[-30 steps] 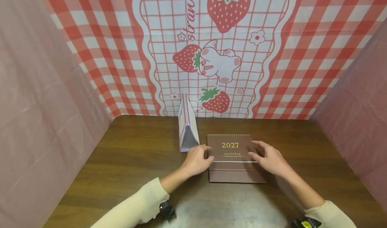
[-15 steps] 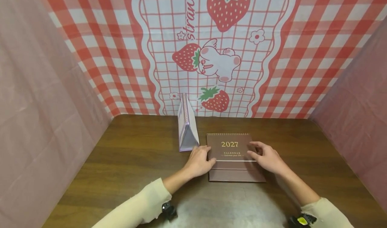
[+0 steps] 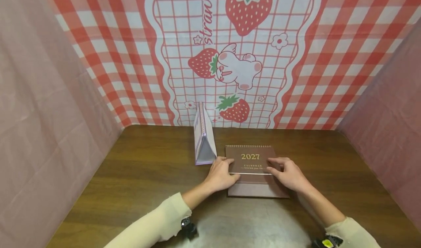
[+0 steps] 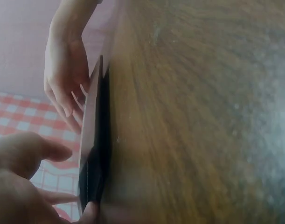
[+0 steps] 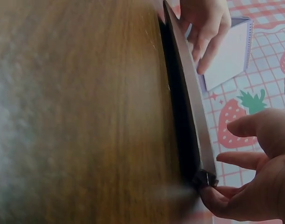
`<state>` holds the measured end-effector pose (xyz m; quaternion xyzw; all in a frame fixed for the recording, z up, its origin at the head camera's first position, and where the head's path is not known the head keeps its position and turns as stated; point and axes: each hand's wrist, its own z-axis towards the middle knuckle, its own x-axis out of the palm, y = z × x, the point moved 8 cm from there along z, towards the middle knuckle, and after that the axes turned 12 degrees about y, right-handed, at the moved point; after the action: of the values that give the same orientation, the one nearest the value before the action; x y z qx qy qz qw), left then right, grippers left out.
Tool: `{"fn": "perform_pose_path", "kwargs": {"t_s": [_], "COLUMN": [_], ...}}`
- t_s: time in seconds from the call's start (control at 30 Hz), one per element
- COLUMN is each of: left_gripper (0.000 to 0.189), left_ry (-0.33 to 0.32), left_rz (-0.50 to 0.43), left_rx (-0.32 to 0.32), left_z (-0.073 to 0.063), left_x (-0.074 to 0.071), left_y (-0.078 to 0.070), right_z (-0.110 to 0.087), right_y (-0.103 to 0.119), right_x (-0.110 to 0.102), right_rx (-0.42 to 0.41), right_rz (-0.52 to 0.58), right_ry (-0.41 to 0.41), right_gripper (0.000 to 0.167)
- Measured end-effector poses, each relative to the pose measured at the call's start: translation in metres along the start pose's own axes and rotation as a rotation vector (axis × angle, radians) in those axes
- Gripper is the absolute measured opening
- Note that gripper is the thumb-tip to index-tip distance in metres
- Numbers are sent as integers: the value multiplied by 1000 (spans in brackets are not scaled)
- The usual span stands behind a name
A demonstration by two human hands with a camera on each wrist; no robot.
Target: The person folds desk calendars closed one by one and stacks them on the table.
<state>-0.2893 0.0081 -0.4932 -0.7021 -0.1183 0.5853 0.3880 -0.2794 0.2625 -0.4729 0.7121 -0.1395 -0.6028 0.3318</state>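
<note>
A brown desk calendar (image 3: pixel 250 160) marked 2027 in gold lies low on the table, its coil binding along the far edge. My left hand (image 3: pixel 219 175) is at its left side, thumb and fingertips over the cover's edge. At the opposite side, my right hand (image 3: pixel 289 173) has its thumb and fingers over the right edge. In the right wrist view, one lower finger touches the end of the calendar (image 5: pixel 198 121), while the thumb stays apart from it. The left wrist view shows a fingertip against the calendar's dark edge (image 4: pixel 88 182), with the thumb raised off it.
A white and purple tent-shaped desk calendar (image 3: pixel 205 142) stands just left of the brown one, close to the left hand. Behind the wooden table (image 3: pixel 138 189) hangs a strawberry-print checked cloth (image 3: pixel 128 58). Pink cloths (image 3: pixel 49 113) hang along both sides.
Both hands have moved inward, so their fingers now reach further over the brown calendar's sides. Neither calendar has visibly shifted on the table.
</note>
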Motion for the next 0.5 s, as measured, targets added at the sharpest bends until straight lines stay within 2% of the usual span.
{"fn": "perform_pose_path", "kwargs": {"t_s": [0.23, 0.37, 0.5], "left_gripper": [82, 86, 84], "left_ry": [-17, -40, -47], "left_rz": [-50, -104, -114], "left_rx": [-24, -16, -33], "left_z": [-3, -3, -1], "left_x": [-1, -3, -2], "left_y": [-4, -5, -3], "right_z": [-12, -13, -12], "right_y": [30, 34, 35], "right_x": [-4, -6, -7], "right_rx": [47, 46, 36], "right_rz": [39, 49, 53], "right_ry": [11, -5, -18], "right_gripper": [46, 49, 50]}}
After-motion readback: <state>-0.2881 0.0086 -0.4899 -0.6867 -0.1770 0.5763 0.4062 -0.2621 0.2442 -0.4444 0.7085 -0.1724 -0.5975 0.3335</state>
